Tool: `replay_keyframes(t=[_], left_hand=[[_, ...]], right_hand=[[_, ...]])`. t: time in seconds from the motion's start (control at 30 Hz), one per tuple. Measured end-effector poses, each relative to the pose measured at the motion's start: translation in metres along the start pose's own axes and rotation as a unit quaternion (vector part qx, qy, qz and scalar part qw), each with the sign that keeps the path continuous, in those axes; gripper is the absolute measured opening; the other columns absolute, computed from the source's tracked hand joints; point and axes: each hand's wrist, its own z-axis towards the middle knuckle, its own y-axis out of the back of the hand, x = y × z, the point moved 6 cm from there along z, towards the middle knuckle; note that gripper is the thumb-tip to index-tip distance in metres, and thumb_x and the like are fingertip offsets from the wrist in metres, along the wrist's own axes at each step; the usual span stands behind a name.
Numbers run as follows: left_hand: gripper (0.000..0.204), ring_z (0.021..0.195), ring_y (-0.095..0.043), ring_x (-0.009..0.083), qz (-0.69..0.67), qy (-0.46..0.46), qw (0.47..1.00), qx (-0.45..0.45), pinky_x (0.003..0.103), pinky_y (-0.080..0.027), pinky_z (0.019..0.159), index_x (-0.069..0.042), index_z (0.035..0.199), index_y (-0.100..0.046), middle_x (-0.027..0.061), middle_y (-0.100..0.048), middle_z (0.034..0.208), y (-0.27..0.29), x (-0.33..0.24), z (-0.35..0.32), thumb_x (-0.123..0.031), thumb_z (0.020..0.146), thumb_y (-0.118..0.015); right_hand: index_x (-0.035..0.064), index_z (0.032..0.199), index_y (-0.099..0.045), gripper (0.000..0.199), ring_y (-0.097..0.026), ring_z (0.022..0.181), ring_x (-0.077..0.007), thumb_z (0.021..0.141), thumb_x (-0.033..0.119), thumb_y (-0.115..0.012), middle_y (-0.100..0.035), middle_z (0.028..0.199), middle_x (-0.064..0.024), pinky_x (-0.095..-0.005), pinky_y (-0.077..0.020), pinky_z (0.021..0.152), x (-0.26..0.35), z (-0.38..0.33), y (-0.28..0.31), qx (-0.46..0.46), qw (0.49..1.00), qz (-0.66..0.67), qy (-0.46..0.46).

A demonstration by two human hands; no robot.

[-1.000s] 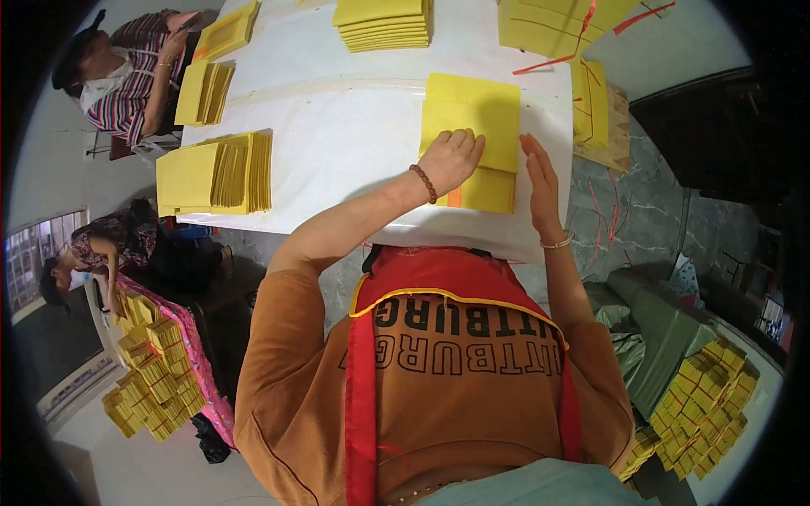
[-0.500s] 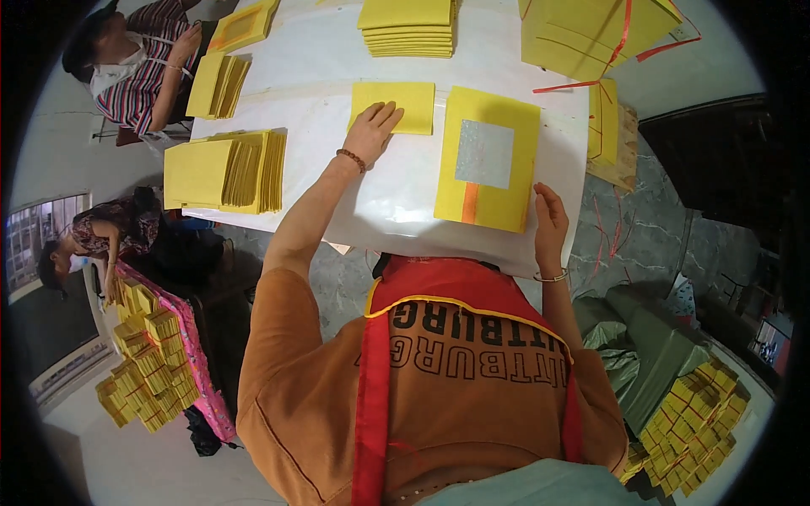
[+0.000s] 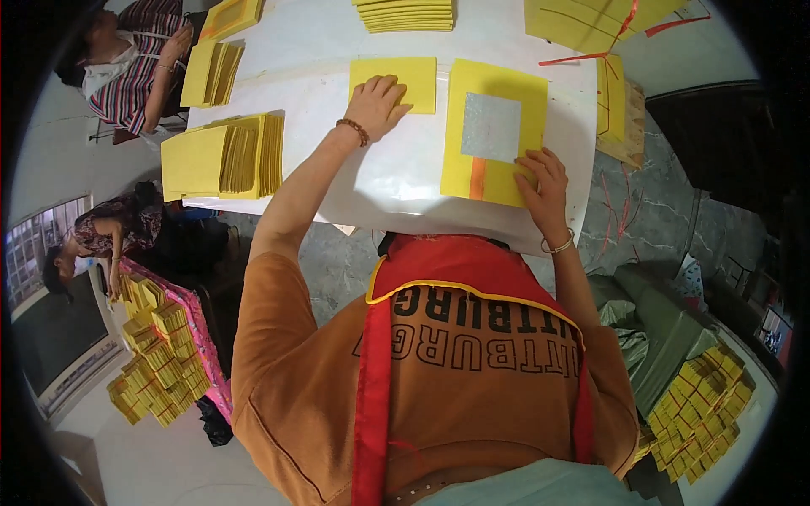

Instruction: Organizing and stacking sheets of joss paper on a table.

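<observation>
Silver-patched paper (image 3: 493, 128) is lying upper right of centre, the right hand (image 3: 547, 184) now touching it, grip unclear; the left hand (image 3: 374, 110), fingers loose, is resting on 1 yellow piece (image 3: 416, 82), occupying both hands.

A rust-brown sweatshirt (image 3: 481, 413) is worn, its sleeves (image 3: 274, 291) ended near the elbows. Dark letters (image 3: 472, 354) are printed in two rows. It is covered partly by a red apron (image 3: 456, 260), trimmed with yellow edging (image 3: 439, 282). The left wrist (image 3: 347, 138) is circled by brown beads (image 3: 354, 128), the right by a thin bangle (image 3: 559, 247).
</observation>
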Motion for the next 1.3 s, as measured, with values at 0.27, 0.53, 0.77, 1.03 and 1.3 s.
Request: replay_keyframes(t=[0.27, 0.53, 0.77, 1.03, 1.3], left_hand=[[0.027, 0.102, -0.047, 0.0272, -0.132, -0.056, 0.988, -0.056, 0.041, -0.039, 0.081, -0.007, 0.101, -0.059, 0.0109, -0.053, 0.108, 0.044, -0.072, -0.002, -0.021, 0.078, -0.06], [0.047, 0.093, -0.047, 0.025, -0.081, -0.188, 0.978, 0.043, 0.036, -0.037, 0.075, -0.009, 0.11, -0.053, 0.0094, -0.051, 0.102, 0.042, -0.159, -0.039, -0.032, 0.071, -0.066], [0.049, 0.093, -0.047, 0.026, -0.049, -0.19, 0.98, 0.015, 0.036, -0.039, 0.076, -0.01, 0.111, -0.052, 0.0087, -0.05, 0.102, 0.039, -0.161, -0.044, -0.033, 0.07, -0.067], [0.053, 0.091, -0.046, 0.0258, -0.119, -0.155, 0.981, 0.018, 0.036, -0.039, 0.075, -0.011, 0.111, -0.051, 0.008, -0.049, 0.101, 0.039, -0.157, -0.045, -0.029, 0.065, -0.072], [0.062, 0.089, -0.046, 0.0263, -0.124, -0.158, 0.978, 0.055, 0.035, -0.038, 0.074, -0.011, 0.113, -0.048, 0.0084, -0.048, 0.102, 0.042, -0.154, -0.032, -0.032, 0.06, -0.074]], right_hand=[[0.0094, 0.096, -0.063, 0.024, -0.046, 0.111, -0.0297, 0.073, 0.014, -0.066, -0.056, 0.108, -0.0063, -0.0396, -0.035, 0.093, -0.009, -0.002, -0.003, -0.02, 0.999, 0.024, -0.009], [0.0101, 0.106, -0.06, 0.031, -0.048, 0.109, -0.0271, 0.075, 0.016, -0.065, -0.055, 0.112, -0.0069, -0.0361, -0.0393, 0.091, -0.03, 0.009, -0.001, 0.016, 0.998, 0.068, -0.004], [0.008, 0.136, -0.024, 0.058, -0.053, 0.084, -0.0133, 0.087, 0.019, -0.051, -0.05, 0.117, -0.0126, -0.022, -0.0445, 0.069, 0.101, 0.084, 0.073, 0.198, 0.66, 0.72, -0.083], [0.004, 0.104, -0.06, 0.029, -0.053, 0.079, -0.0118, 0.081, 0.022, -0.062, -0.06, 0.095, -0.0039, -0.0237, -0.0426, 0.073, -0.007, 0.041, 0.025, 0.053, 0.943, 0.276, -0.176], [0.0091, 0.106, -0.06, 0.033, -0.044, 0.112, -0.0255, 0.075, 0.021, -0.066, -0.048, 0.119, -0.0099, -0.0361, -0.0367, 0.093, -0.031, 0.011, 0.005, 0.023, 0.985, 0.158, -0.06]])
